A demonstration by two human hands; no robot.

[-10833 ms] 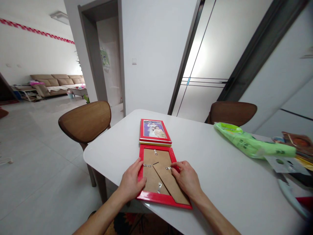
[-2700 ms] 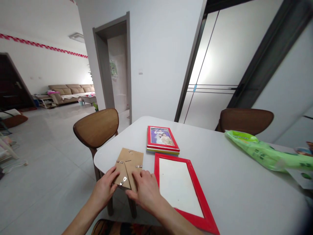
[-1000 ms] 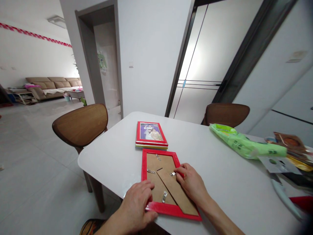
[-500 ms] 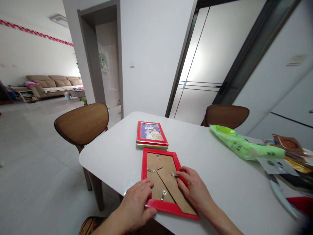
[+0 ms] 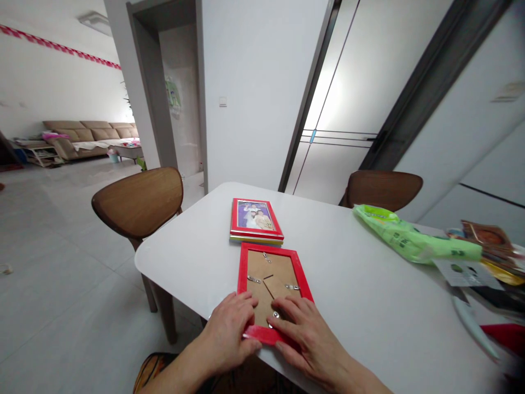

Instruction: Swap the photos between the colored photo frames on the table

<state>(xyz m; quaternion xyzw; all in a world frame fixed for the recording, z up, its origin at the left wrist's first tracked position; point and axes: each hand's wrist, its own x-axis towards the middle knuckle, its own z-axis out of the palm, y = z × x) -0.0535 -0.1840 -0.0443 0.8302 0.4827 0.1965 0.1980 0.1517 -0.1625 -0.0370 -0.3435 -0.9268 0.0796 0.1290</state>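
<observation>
A red picture frame (image 5: pixel 245 264) lies face down on the white table (image 5: pixel 361 295), its brown backing board (image 5: pixel 262 273) with small metal clips facing up. My left hand (image 5: pixel 230 328) rests flat on the frame's near left corner, fingers stretched out. My right hand (image 5: pixel 301 335) lies over the near right part of the frame, fingers spread, fingertips by the lowest clip (image 5: pixel 275 315). Just beyond the frame sits a small stack of frames (image 5: pixel 255 220), the top one red with a photo facing up.
A green plastic packet (image 5: pixel 410 241) and a pile of papers and packets (image 5: pixel 484 257) lie at the table's right. Two brown wooden chairs (image 5: pixel 139 202) (image 5: pixel 383 189) stand at the table's left and far side. Doorways and a living room with a sofa (image 5: pixel 88 137) lie beyond.
My right hand has slid from the right-side clip down to the frame's near edge by the lowest clip. The left hand stays at the near left corner.
</observation>
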